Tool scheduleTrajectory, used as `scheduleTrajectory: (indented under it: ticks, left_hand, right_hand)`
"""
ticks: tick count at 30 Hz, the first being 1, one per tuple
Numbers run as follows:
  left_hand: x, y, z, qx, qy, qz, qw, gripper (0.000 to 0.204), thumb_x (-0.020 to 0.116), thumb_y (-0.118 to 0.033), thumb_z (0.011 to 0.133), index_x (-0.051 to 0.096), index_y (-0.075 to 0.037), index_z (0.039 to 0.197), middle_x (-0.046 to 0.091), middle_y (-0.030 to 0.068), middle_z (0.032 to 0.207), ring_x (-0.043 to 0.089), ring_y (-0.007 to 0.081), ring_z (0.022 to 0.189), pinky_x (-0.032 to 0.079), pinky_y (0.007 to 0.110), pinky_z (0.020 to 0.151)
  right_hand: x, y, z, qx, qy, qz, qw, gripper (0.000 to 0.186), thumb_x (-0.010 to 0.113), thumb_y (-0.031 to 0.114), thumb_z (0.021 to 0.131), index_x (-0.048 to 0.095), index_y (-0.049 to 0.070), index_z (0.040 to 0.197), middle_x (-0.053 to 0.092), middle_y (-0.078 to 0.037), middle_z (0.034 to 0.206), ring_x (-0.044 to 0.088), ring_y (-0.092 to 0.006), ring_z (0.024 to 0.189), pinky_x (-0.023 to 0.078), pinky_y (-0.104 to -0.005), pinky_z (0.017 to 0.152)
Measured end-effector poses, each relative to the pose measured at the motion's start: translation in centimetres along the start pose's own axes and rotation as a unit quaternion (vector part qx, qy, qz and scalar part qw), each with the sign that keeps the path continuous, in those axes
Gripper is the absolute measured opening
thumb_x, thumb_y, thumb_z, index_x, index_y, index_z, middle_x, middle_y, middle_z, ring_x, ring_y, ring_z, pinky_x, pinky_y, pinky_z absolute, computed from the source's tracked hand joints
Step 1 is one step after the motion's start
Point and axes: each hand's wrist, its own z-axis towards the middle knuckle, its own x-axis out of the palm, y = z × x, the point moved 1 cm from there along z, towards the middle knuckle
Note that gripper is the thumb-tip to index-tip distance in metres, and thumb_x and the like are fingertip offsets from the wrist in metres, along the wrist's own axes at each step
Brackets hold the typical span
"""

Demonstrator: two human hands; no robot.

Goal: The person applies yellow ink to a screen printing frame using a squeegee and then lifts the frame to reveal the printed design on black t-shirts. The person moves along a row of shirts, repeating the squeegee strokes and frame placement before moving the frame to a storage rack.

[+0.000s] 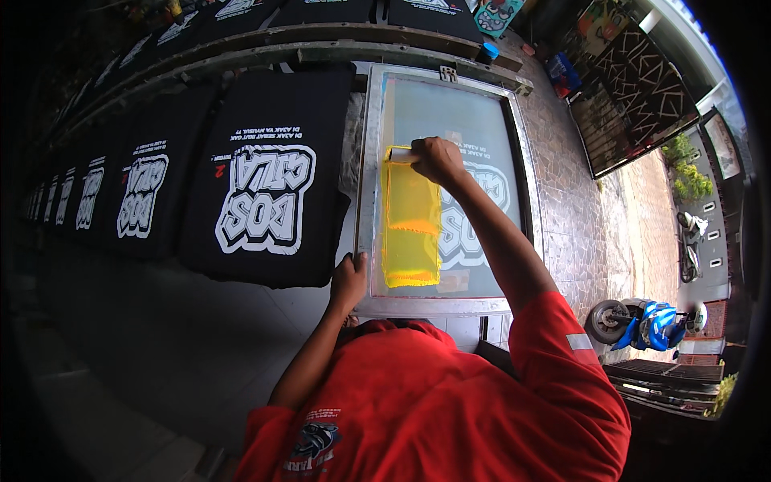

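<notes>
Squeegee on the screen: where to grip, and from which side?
Probably best by the pale top bar of the squeegee, from above and the near right, where the right hand holds it. The bar lies crosswise at the far end of the yellow ink, with yellow around it, so a lower grip would likely get messy.

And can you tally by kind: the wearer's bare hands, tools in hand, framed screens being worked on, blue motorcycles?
Hands: 2 (left hand, right hand)
Squeegee: 1
Framed screen: 1
Blue motorcycle: 1
Total: 5
</notes>
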Motion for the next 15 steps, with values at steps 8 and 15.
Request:
scheduleTrajectory:
  ticks: [8, 15]
  left_hand:
    - [0.4, 0.4, 0.2, -0.006, 0.007, -0.008, 1.0, 0.044, 0.043, -0.037, 0.092, 0.053, 0.005, 0.085, 0.058, 0.0287, 0.079, 0.056, 0.0467, 0.078, 0.044, 0.05, 0.066]
    - [0.4, 0.1, 0.3, 0.007, 0.009, -0.019, 1.0, 0.043, 0.042, -0.036, 0.093, 0.052, 0.005, 0.085, 0.058, 0.0286, 0.078, 0.057, 0.0461, 0.078, 0.044, 0.049, 0.065]
  right_hand:
    - [3.0, 4.0, -11.0, -0.059, -0.093, 0.016, 0.994, 0.01, 0.064, 0.01, 0.069, 0.058, 0.009, 0.077, 0.06, -0.008, 0.076, 0.06, -0.0279, 0.075, 0.048, -0.0386, 0.065]
    - [-1.7, 0.3, -2.7, 0.0, -0.032, 0.002, 0.999, 0.014, 0.061, 0.013, 0.068, 0.066, 0.014, 0.082, 0.064, -0.009, 0.074, 0.062, -0.0297, 0.073, 0.049, -0.038, 0.062]
